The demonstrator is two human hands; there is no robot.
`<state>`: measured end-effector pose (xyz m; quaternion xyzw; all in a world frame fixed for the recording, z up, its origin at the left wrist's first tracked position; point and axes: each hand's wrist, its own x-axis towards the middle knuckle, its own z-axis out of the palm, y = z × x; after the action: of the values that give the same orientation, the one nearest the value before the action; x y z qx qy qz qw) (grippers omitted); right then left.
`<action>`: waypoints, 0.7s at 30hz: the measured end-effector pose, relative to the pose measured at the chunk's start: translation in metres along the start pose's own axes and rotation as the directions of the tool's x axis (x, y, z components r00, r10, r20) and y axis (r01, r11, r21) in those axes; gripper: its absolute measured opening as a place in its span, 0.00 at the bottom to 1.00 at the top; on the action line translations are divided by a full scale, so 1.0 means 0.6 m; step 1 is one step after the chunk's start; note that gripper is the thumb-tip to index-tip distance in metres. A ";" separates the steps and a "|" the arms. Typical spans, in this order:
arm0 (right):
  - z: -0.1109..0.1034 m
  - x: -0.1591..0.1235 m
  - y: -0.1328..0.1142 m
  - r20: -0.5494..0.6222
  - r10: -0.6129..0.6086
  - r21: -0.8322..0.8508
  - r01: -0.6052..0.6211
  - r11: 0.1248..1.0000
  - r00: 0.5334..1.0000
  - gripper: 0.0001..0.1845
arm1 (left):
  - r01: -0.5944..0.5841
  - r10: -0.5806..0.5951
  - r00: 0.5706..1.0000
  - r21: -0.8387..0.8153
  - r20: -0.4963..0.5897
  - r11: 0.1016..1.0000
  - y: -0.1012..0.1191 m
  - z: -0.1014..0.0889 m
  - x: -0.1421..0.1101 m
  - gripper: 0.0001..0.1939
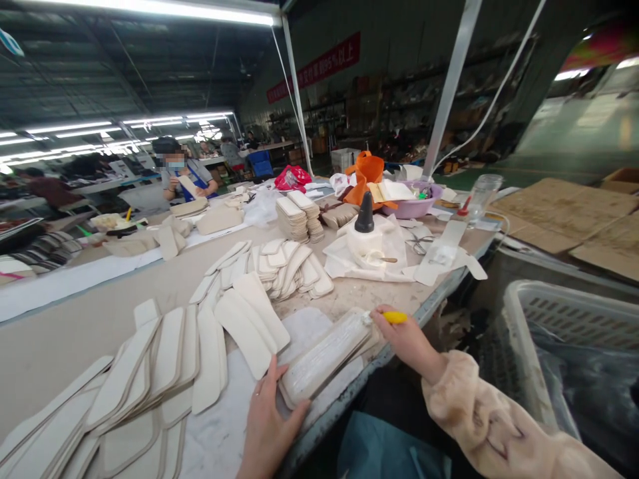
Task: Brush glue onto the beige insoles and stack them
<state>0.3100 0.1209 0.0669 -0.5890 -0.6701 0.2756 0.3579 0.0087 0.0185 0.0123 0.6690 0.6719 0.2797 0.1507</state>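
My right hand (401,334) is closed round a brush with a yellow handle (396,318). The brush's pale tip touches the far end of a stack of long, pale insole-like pieces (327,356). Wet, shiny white glue streaks cover the top piece. My left hand (272,419) lies at the near end of that stack, thumb and fingers spread, fingertips against its edge. Just beyond the left fingers, more curved white pieces (252,326) overlap. A white glue bottle with a black cone cap (364,219) stands on a plastic sheet farther back.
Fanned rows of pieces (144,372) cover the left of the table. Behind are stacked pieces (294,216), scissors (422,243), a purple basin (414,203) and a glass jar (485,196). A plastic crate (514,319) stands right of the table edge. A co-worker (184,176) sits opposite.
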 end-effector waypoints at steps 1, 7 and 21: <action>0.005 -0.008 -0.006 0.006 -0.044 -0.071 0.044 0.997 0.999 0.15 | -0.004 0.004 1.000 0.002 0.000 1.000 -0.001 0.000 0.000 0.46; 0.055 -0.068 -0.073 0.368 -0.323 -0.345 0.450 0.824 0.872 0.13 | 0.002 -0.002 1.000 0.010 -0.004 1.000 -0.004 0.003 -0.001 0.45; 0.051 -0.060 -0.050 0.264 -0.519 -0.015 0.542 0.840 0.813 0.13 | 0.024 -0.025 1.000 -0.073 -0.014 0.997 0.015 -0.007 -0.019 0.47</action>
<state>0.2695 0.0823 0.0667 -0.3545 -0.8589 0.2063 0.3066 0.0143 0.0060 0.0186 0.6526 0.6706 0.3072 0.1732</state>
